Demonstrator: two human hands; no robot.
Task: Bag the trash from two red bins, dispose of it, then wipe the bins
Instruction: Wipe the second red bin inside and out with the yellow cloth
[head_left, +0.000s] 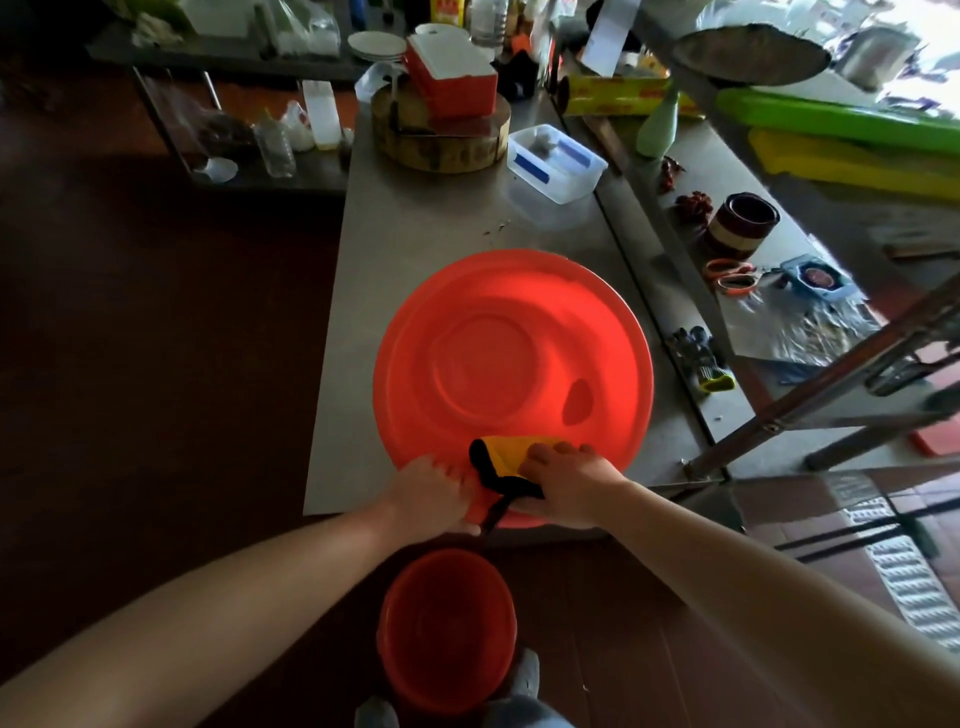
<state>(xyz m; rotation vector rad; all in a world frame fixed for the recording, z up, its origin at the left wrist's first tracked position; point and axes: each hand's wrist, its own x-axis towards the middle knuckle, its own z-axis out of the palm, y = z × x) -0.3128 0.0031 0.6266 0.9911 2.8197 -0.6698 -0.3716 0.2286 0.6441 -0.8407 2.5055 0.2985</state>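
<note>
red lid (511, 364) lies on the steel table (415, 218) — left hand (431, 493) clamps its near rim, right hand (563, 480) curls round the yellow cloth (511, 457) against it. floor bin (447, 629) looks emptied — wiping seems only partly done.

I am in a working kitchen, the food-prep kind: a long stainless steel surface (415, 218) runs ahead of me, with a thick round wooden chopping block (441, 148) at its far end. Stacked white plates (376, 45), a cling film box (618, 96), dried chillies (693, 202) and a wide shallow pan (750, 54) sit around it, and bottles (272, 143) stand on a low shelf to the left.
</note>
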